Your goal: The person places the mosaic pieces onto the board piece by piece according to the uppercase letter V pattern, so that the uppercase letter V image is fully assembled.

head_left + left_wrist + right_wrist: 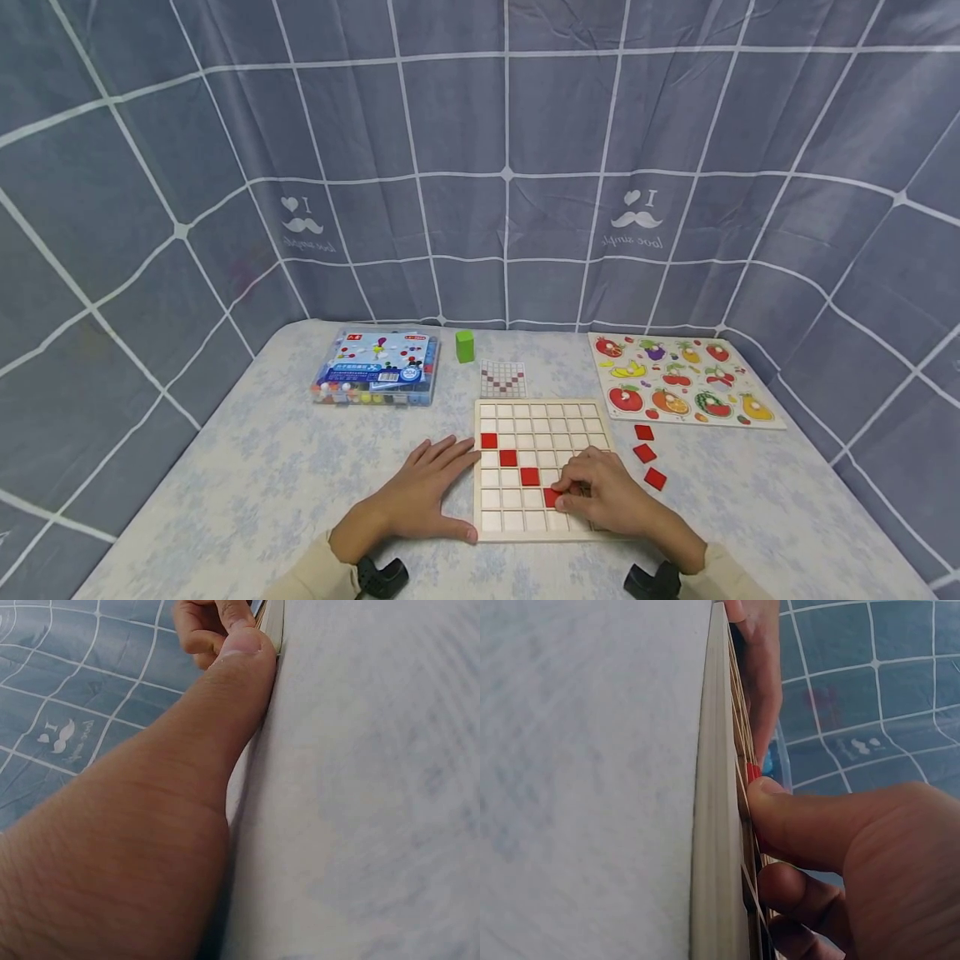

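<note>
A wooden grid board [540, 537] with pale square cells lies on the table. Three red tiles, among them a middle one [508, 458], step diagonally down its left half. My right hand [606, 493] is over the board, thumb and curled fingers pinching a fourth red tile [551, 497] at a cell continuing that diagonal. In the right wrist view, the thumb [772, 817] touches red at the board's surface; part of the tile is hidden. My left hand [423, 493] rests flat with spread fingers, its fingertips and thumb against the board's left edge.
Three loose red tiles, including a middle one [644, 452], lie right of the board. A small pattern card [503, 379] sits behind it. Farther back are a green block [465, 346], a plastic box of colourful pieces [375, 367] and a fruit puzzle board [682, 379].
</note>
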Demonstrator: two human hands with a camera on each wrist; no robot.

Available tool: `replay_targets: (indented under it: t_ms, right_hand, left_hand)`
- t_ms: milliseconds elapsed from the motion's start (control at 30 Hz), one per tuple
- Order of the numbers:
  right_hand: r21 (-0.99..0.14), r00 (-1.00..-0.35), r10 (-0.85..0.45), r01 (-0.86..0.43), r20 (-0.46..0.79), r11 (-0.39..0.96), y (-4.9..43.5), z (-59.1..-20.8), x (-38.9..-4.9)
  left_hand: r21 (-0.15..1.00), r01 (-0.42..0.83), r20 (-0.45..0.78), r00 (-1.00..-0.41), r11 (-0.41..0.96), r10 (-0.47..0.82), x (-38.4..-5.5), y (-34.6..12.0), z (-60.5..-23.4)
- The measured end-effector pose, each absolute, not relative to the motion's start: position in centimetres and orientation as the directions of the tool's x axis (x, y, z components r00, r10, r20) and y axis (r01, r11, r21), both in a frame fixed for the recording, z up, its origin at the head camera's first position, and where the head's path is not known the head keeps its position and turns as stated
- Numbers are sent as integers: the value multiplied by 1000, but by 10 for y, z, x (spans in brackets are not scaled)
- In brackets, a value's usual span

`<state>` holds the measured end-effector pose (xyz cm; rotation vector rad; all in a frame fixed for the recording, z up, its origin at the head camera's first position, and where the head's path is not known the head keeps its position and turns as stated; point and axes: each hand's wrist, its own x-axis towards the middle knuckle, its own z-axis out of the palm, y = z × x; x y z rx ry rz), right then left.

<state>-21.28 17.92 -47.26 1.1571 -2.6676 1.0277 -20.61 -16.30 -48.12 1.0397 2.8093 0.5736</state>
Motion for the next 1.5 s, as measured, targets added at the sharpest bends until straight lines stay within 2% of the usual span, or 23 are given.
replay_targets:
  t_ms: [367, 533, 600, 867, 1033, 1200, 1500]
  right_hand:
    - [-630, -751, -640, -579, 163, 518, 182, -469, -211]
    - [-737, -725, -677, -524, 123, 427, 194, -459, -216]
    - [-770, -735, -667, -495, 123, 403, 205, -454, -218]
    - [-654, -853, -480, -483, 204, 582, 271, -444, -224]
    - [-674, -919, -384, -339, 88, 657, 307, -442, -223]
    - [-688, -930, -367, -261, -9, 677, 323, -453, -219]
    - [-590, -921, -358, -377, 155, 714, 318, -474, -218]
  left_hand:
    - [381, 602, 31, -767, 702, 641, -205, -163, -480]
    - [373, 605, 41, -768, 703, 640, -205, -163, -480]
    - [373, 609, 47, -766, 701, 641, -206, -162, -481]
    - [365, 597, 31, -775, 715, 631, -206, -162, -485]
    - [370, 604, 45, -771, 706, 635, -206, -163, -483]
    - [381, 605, 42, -767, 700, 640, -206, -162, -483]
    - [370, 612, 57, -766, 699, 641, -207, -163, -484]
